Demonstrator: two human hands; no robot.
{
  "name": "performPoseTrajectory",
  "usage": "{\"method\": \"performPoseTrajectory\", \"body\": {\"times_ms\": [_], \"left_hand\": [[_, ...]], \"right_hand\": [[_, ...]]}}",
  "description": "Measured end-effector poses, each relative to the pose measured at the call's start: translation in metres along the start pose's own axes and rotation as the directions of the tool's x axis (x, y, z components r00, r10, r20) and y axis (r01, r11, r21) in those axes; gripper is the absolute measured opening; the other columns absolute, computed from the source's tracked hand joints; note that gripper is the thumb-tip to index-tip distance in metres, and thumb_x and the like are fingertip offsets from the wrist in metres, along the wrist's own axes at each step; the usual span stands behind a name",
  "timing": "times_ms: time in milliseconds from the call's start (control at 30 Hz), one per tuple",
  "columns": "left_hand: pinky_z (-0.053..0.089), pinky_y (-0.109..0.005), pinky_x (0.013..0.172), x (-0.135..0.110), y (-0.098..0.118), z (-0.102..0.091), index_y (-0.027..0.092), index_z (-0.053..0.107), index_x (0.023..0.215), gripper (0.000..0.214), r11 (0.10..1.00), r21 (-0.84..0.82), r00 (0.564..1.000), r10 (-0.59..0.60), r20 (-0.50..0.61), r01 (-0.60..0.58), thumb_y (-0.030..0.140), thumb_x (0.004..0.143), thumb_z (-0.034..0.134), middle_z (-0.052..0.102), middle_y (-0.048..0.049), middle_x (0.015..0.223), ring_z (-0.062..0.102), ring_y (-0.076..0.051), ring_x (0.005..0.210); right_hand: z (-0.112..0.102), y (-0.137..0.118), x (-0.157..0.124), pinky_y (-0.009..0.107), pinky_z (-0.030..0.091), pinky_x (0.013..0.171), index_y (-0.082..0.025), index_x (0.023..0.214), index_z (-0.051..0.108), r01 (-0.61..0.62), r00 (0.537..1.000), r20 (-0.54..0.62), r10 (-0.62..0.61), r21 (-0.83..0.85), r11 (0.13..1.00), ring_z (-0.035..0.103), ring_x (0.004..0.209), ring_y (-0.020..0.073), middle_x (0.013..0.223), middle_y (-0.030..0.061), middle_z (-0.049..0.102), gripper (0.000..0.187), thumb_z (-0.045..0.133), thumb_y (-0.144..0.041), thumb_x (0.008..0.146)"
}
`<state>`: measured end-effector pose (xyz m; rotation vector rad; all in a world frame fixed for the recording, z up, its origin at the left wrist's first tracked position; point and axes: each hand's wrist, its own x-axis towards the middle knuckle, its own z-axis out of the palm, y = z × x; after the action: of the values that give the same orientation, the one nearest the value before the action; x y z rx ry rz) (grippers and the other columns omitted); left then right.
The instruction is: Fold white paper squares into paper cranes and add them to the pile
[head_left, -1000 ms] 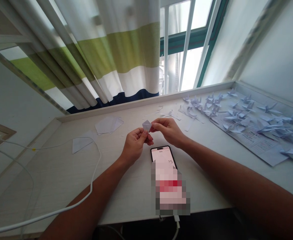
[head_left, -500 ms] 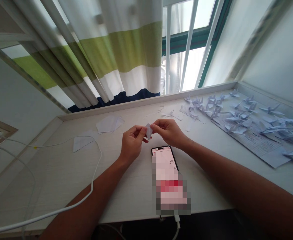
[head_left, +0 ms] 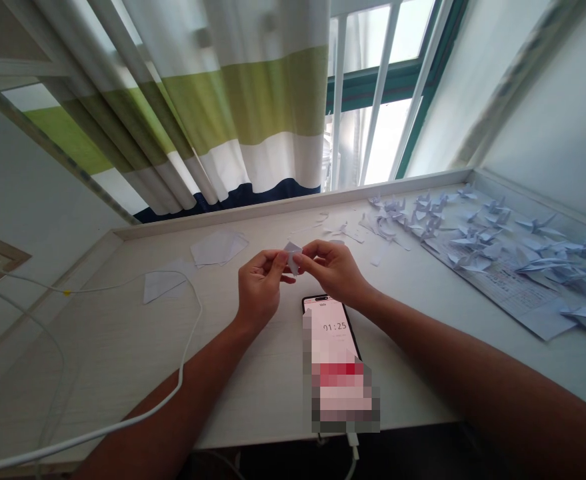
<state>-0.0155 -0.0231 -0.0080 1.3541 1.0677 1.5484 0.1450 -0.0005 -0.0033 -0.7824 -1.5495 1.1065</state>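
A small piece of folded white paper [head_left: 293, 249] is held up above the desk between my two hands. My left hand [head_left: 261, 280] pinches its left side between thumb and fingers. On the other side, my right hand [head_left: 333, 265] grips it with thumb and forefinger. The paper has a pointed top and a lower tip that hangs between the fingers; part of it is hidden behind the thumbs. Just below the hands, a phone [head_left: 330, 343] lies face up on the desk, its screen reading 01:25 and partly blurred.
Many folded paper cranes [head_left: 477, 233] cover a printed sheet [head_left: 520, 297] at the right. Loose white paper squares [head_left: 217, 247] lie at the back left, with paper scraps [head_left: 343, 229] behind the hands. A white cable [head_left: 193, 333] crosses over my left forearm.
The folded paper has turned between my fingers and now shows a wider, roof-shaped top. My right thumb has shifted onto its front. The phone's display now shows more digits.
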Motion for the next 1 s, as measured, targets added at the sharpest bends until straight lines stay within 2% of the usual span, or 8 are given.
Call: {"method": "performPoseTrajectory", "body": {"times_ms": [200, 333, 533, 633, 767, 900, 1000], "left_hand": [[0.066, -0.030, 0.061, -0.002, -0.002, 0.002, 0.016, 0.073, 0.090, 0.026, 0.998, -0.058, 0.999, -0.022, 0.033, 0.024, 0.042, 0.089, 0.077, 0.078, -0.0042, 0.082, 0.078, -0.020, 0.078], [0.067, -0.031, 0.067, -0.002, -0.005, 0.001, 0.017, 0.076, 0.091, 0.023, 0.999, -0.042, 0.996, -0.001, 0.089, 0.004, 0.040, 0.090, 0.076, 0.078, -0.0053, 0.089, 0.077, -0.021, 0.085], [0.066, -0.028, 0.064, 0.001, -0.011, -0.001, 0.019, 0.075, 0.097, 0.021, 0.996, -0.045, 0.995, 0.084, 0.058, -0.082, 0.035, 0.085, 0.082, 0.079, -0.0041, 0.094, 0.076, -0.017, 0.083], [0.066, -0.028, 0.064, 0.003, -0.012, -0.001, 0.018, 0.076, 0.093, 0.021, 0.992, -0.025, 0.992, 0.121, 0.032, -0.120, 0.035, 0.082, 0.084, 0.079, -0.0034, 0.089, 0.075, -0.016, 0.078], [0.066, -0.028, 0.065, 0.003, -0.009, -0.002, 0.018, 0.078, 0.093, 0.022, 0.995, -0.003, 0.994, 0.102, 0.032, -0.102, 0.036, 0.082, 0.085, 0.080, -0.0044, 0.088, 0.076, -0.017, 0.078], [0.066, -0.028, 0.066, 0.003, -0.008, -0.003, 0.019, 0.079, 0.097, 0.022, 0.996, -0.014, 0.994, 0.091, 0.055, -0.090, 0.036, 0.084, 0.083, 0.080, -0.0041, 0.088, 0.077, -0.018, 0.081], [0.067, -0.029, 0.066, 0.003, -0.008, -0.003, 0.020, 0.080, 0.096, 0.021, 0.993, -0.004, 0.993, 0.115, 0.039, -0.115, 0.037, 0.084, 0.083, 0.080, -0.0034, 0.087, 0.077, -0.017, 0.079]], "right_hand": [[0.000, -0.004, -0.001, 0.032, 0.060, 0.070, -0.019, 0.085, 0.075, 0.116, 0.985, -0.118, -0.129, -0.111, 0.987, 0.069, 0.079, 0.0163, 0.085, 0.0025, 0.071, 0.019, 0.078, -0.038, 0.089], [-0.001, -0.005, -0.002, 0.031, 0.060, 0.070, -0.020, 0.087, 0.076, 0.190, 0.967, -0.139, -0.212, -0.155, 0.969, 0.069, 0.080, 0.0158, 0.087, 0.0026, 0.071, 0.014, 0.076, -0.033, 0.092], [-0.001, -0.008, -0.005, 0.032, 0.059, 0.070, -0.021, 0.088, 0.077, 0.315, 0.932, -0.095, -0.349, -0.264, 0.912, 0.067, 0.077, 0.0153, 0.085, 0.0025, 0.071, 0.015, 0.076, -0.035, 0.092], [-0.001, -0.009, -0.005, 0.032, 0.059, 0.069, -0.020, 0.088, 0.078, 0.339, 0.922, -0.090, -0.377, -0.286, 0.896, 0.067, 0.076, 0.0153, 0.084, 0.0030, 0.071, 0.019, 0.076, -0.039, 0.093], [-0.002, -0.010, -0.005, 0.033, 0.059, 0.069, -0.022, 0.088, 0.078, 0.356, 0.918, -0.063, -0.393, -0.310, 0.881, 0.066, 0.076, 0.0156, 0.084, 0.0033, 0.070, 0.022, 0.073, -0.042, 0.094], [-0.003, -0.011, -0.005, 0.035, 0.059, 0.070, -0.024, 0.090, 0.079, 0.360, 0.922, -0.018, -0.386, -0.321, 0.876, 0.066, 0.078, 0.0172, 0.087, 0.0041, 0.070, 0.021, 0.072, -0.043, 0.095], [-0.005, -0.010, -0.005, 0.036, 0.059, 0.071, -0.024, 0.094, 0.079, 0.398, 0.907, 0.010, -0.421, -0.345, 0.850, 0.067, 0.081, 0.0183, 0.088, 0.0047, 0.070, 0.019, 0.070, -0.041, 0.097]]}}
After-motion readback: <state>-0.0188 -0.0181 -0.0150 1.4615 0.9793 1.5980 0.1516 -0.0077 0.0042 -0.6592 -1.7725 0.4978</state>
